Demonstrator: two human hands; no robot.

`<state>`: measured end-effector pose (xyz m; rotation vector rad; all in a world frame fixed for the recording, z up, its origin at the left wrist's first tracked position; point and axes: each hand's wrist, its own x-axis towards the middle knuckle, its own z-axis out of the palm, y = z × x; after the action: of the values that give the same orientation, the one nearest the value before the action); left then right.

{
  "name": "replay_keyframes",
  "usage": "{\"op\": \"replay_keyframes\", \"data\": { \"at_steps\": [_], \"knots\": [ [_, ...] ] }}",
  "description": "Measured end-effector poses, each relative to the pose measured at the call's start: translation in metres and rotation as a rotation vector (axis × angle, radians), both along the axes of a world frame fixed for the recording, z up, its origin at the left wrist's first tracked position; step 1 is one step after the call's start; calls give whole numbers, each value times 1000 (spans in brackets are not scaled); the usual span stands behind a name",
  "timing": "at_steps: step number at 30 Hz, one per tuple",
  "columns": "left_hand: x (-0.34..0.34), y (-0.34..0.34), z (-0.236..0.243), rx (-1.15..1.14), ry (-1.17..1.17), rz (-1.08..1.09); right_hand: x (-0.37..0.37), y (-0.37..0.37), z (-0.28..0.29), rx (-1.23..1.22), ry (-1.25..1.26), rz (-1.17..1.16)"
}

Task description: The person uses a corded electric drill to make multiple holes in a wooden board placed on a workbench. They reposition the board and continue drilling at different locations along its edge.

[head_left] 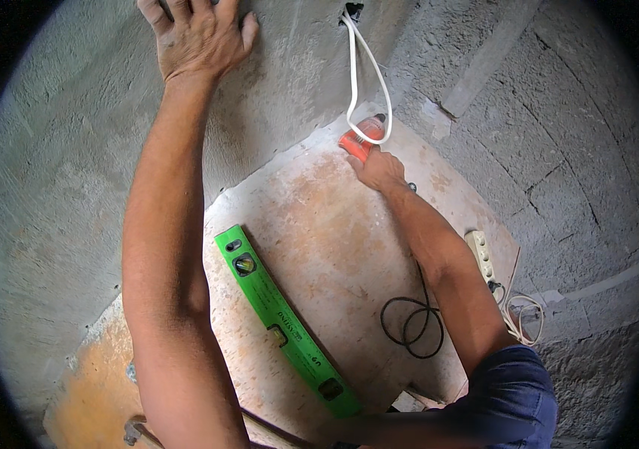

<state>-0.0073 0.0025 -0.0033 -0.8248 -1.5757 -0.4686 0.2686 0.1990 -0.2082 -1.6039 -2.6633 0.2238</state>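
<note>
My left hand lies flat on the grey plastered wall at the upper left, fingers spread and some tips cut off by the frame's top. My right hand is closed around an orange power drill, near where the wall meets the dusty, stained floor surface. The drill's dark front end points up and right. In front of it hangs a loop of white cable that comes out of a dark hole in the wall. The loop's lower end crosses the drill body.
Between my arms lies a green spirit level. A black cord coils left of my right forearm. Beyond that arm, a white power strip lies by the rough block wall. A metal tool head shows at the lower left.
</note>
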Motion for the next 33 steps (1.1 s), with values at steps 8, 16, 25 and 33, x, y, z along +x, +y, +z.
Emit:
{"op": "replay_keyframes", "data": {
  "at_steps": [8, 16, 25, 33],
  "knots": [
    [0, -1, 2, 16, 23, -18, 3, 1, -2, 35, 4, 8],
    [2, 0, 1, 2, 1, 5, 3, 3, -3, 13, 29, -17],
    [5, -2, 3, -19, -17, 11, 7, 9, -7, 16, 43, -7],
    [25, 7, -52, 190, 72, -485, 10, 4, -2, -27, 91, -12]
  ]
}}
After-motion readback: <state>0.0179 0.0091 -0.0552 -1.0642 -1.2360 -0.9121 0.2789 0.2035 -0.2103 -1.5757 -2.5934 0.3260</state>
